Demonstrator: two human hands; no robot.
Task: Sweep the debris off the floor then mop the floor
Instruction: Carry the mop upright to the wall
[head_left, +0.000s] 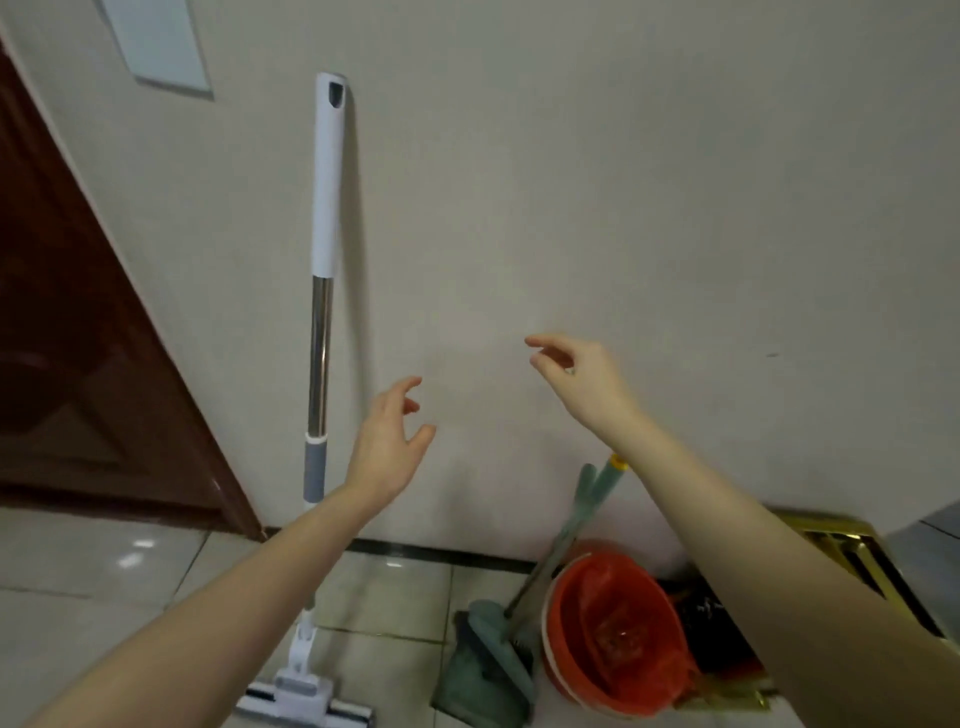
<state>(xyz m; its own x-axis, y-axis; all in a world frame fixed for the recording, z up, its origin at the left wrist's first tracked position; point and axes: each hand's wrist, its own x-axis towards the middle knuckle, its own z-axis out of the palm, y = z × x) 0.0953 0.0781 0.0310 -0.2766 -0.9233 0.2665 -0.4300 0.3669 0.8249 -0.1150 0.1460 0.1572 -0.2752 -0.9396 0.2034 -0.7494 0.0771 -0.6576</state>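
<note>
Both bare forearms reach forward; left hand (387, 447) and right hand (582, 382) hang loose-fingered, holding nothing, beside the steel-and-white-plastic mop (323, 332) leaning on the matte wall (623, 182).

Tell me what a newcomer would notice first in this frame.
Two bare hands, left hand and right hand, reach forward at mid-frame, both empty. Left of them a white and steel mop leans against the wall. At lower right an orange bucket sits on the tiled floor with a green dustpan beside it.
</note>
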